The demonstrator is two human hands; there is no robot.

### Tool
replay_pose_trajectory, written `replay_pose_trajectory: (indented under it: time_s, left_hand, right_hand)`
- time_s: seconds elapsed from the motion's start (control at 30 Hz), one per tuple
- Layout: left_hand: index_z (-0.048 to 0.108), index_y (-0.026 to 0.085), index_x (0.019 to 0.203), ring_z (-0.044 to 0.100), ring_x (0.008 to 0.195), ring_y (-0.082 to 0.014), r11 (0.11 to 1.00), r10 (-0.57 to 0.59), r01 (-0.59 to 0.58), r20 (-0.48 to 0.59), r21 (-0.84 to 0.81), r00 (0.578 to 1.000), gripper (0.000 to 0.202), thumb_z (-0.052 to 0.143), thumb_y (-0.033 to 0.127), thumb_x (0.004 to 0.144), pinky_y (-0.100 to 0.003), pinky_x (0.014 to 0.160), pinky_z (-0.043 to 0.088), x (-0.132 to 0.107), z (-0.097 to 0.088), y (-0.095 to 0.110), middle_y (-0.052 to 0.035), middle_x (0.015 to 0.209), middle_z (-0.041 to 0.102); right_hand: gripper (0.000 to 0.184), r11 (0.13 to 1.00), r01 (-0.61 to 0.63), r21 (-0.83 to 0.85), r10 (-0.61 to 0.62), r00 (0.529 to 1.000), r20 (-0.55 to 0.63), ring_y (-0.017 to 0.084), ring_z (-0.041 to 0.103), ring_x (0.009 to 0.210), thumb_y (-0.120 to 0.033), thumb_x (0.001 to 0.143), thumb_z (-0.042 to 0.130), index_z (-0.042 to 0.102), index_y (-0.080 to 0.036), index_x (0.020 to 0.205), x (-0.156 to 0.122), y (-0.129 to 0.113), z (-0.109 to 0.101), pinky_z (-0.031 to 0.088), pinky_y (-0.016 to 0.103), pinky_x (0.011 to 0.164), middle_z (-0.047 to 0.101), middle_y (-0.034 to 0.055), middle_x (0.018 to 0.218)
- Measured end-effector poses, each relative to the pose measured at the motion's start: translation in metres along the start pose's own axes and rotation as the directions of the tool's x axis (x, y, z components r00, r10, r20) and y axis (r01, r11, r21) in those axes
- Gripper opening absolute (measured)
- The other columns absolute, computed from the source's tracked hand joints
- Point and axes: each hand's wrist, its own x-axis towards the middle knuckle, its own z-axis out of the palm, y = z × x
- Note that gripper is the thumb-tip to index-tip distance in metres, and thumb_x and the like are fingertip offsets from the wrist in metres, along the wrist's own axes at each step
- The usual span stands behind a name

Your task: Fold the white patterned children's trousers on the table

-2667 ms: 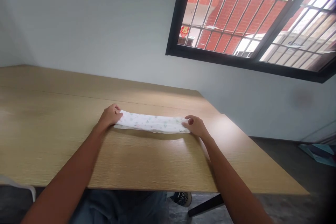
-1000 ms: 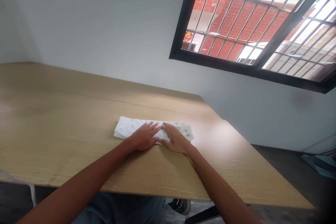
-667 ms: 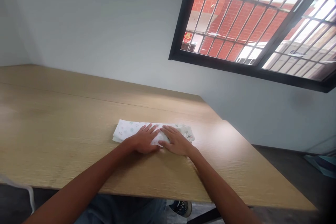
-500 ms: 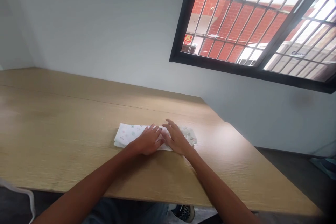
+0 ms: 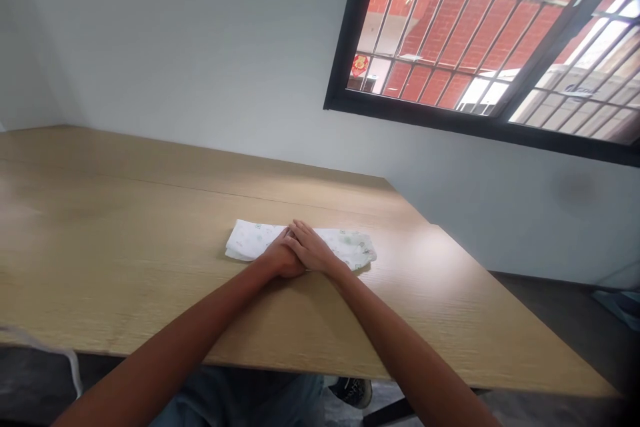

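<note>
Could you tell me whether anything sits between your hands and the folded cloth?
Nothing visible does: your left hand and right hand rest directly on the folded white patterned cloth, meeting near its middle.

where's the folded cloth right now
The folded white cloth lies on the wooden table in the head view, with the left hand and right hand resting across its middle.
</note>
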Motion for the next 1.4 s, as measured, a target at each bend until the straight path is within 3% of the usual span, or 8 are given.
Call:
replay_pose_trajectory:
  time_s: [0.23,0.4,0.57,0.73,1.03,1.13,1.23,1.4]
  left_hand:
    - [0.038,0.020,0.152,0.020,0.148,-0.0331,0.998,-0.045,0.044,-0.021,-0.043,0.999,0.061,0.041,0.041,0.094,-0.053,0.122,0.008,0.011,0.004,-0.015,-0.0081,0.161,0.027]
    - [0.035,0.017,0.153,0.025,0.148,-0.0257,0.984,-0.138,0.138,0.006,-0.108,0.990,0.057,0.027,0.036,0.100,-0.045,0.122,0.017,0.005,0.001,-0.026,-0.0089,0.160,0.030]
    - [0.032,0.003,0.151,0.023,0.148,-0.0335,0.955,-0.284,0.283,0.004,-0.085,0.959,0.070,0.026,0.051,0.099,-0.053,0.119,0.020,-0.006,-0.002,-0.044,-0.0215,0.159,0.027]
    - [0.032,0.008,0.152,0.020,0.149,-0.0334,0.936,-0.349,0.347,-0.013,-0.065,0.937,0.080,0.029,0.064,0.095,-0.051,0.120,0.018,-0.022,-0.005,-0.057,-0.0185,0.160,0.027]
    - [0.031,0.008,0.153,0.021,0.149,-0.0339,0.904,-0.426,0.426,0.013,-0.040,0.905,0.087,0.027,0.071,0.093,-0.050,0.120,0.020,-0.045,-0.011,-0.078,-0.0181,0.161,0.023]
    - [0.034,0.015,0.153,0.023,0.148,-0.0361,0.862,-0.507,0.507,0.001,-0.011,0.862,0.088,0.028,0.077,0.090,-0.054,0.118,0.020,-0.050,-0.015,-0.082,-0.0168,0.160,0.027]
    - [0.036,0.023,0.153,0.022,0.148,-0.0397,0.776,-0.630,0.630,-0.008,0.016,0.776,0.091,0.029,0.083,0.086,-0.058,0.116,0.020,-0.059,-0.019,-0.088,-0.0161,0.161,0.024]
    - [0.034,0.026,0.155,0.019,0.148,-0.0407,0.723,-0.691,0.691,-0.004,-0.006,0.723,0.090,0.028,0.084,0.086,-0.060,0.116,0.018,-0.067,-0.019,-0.096,-0.0145,0.163,0.019]
  right_hand:
    - [0.060,0.997,-0.074,-0.032,0.074,0.997,0.017,0.023,0.022,0.151,-0.054,0.104,0.024,0.045,-0.020,0.148,0.020,0.015,0.004,0.018,0.041,0.123,0.036,0.0075,0.159]
    - [0.060,0.981,-0.137,-0.139,0.142,0.989,0.030,0.024,0.024,0.150,-0.048,0.105,0.021,0.035,-0.014,0.153,0.014,0.030,-0.001,0.019,0.043,0.122,0.032,0.0121,0.161]
    - [0.069,0.941,-0.189,-0.281,0.200,0.980,0.012,0.030,0.024,0.150,-0.057,0.101,0.032,0.038,-0.010,0.151,0.004,0.044,-0.008,0.019,0.044,0.120,0.029,0.0169,0.161]
    - [0.073,0.925,-0.230,-0.301,0.243,0.970,0.006,0.030,0.023,0.149,-0.064,0.099,0.031,0.037,-0.013,0.150,-0.003,0.049,-0.016,0.019,0.046,0.119,0.028,0.0162,0.161]
    - [0.062,0.889,-0.305,-0.342,0.308,0.950,-0.049,0.029,0.030,0.145,-0.061,0.100,0.032,0.044,-0.019,0.144,-0.019,0.068,-0.031,0.021,0.044,0.116,0.036,0.0142,0.157]
    - [0.061,0.888,-0.315,-0.337,0.314,0.948,-0.059,0.029,0.033,0.144,-0.060,0.100,0.034,0.045,-0.020,0.144,-0.019,0.073,-0.031,0.022,0.044,0.116,0.039,0.0144,0.155]
    - [0.058,0.859,-0.380,-0.343,0.372,0.924,-0.093,0.030,0.036,0.142,-0.056,0.100,0.034,0.049,-0.019,0.142,-0.017,0.073,-0.032,0.023,0.045,0.115,0.043,0.0164,0.152]
    - [0.058,0.748,-0.569,-0.340,0.541,0.821,-0.183,0.035,0.033,0.143,-0.055,0.098,0.034,0.056,-0.017,0.136,-0.020,0.064,-0.043,0.012,0.060,0.116,0.042,0.0196,0.152]
